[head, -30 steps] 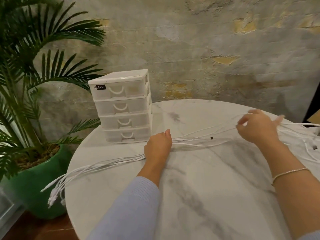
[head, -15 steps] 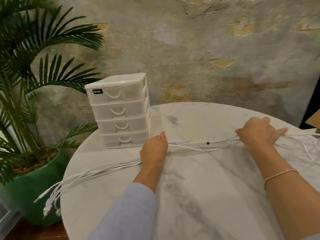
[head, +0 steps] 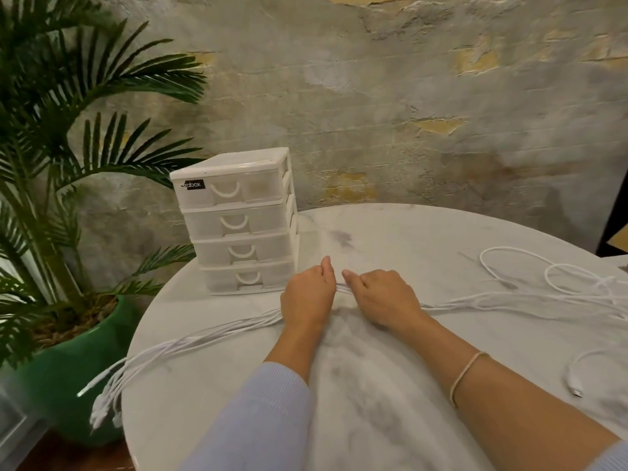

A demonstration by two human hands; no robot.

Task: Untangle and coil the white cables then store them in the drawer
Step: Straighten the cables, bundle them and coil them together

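Gathering is the step in hand, I'd say: on the round marble table (head: 390, 232) the bundle of white cables (head: 210, 338) runs in one long line from the left rim, where the plug ends dangle over the edge, across to loose loops (head: 543, 277) on the right that are not yet straightened. Behind it, at the table's back left, sits the four-drawer plastic organizer (head: 238, 222), every drawer closed, so storage is still ahead. Both hands meet at the middle of the bundle, just in front of the bottom drawer. The left hand (head: 307, 297) is curled over the strands, thumb up, pinning them to the tabletop; the right hand (head: 382, 299) is curled round the same strands, touching distance from its partner. Next move, by my reading: start folding this straightened length into a coil, while the right-side loops need feeding in without snagging. One separate cable (head: 577, 368) lies apart at the right edge. Fingertips are hidden beneath the hands, and the right loops run out of view.
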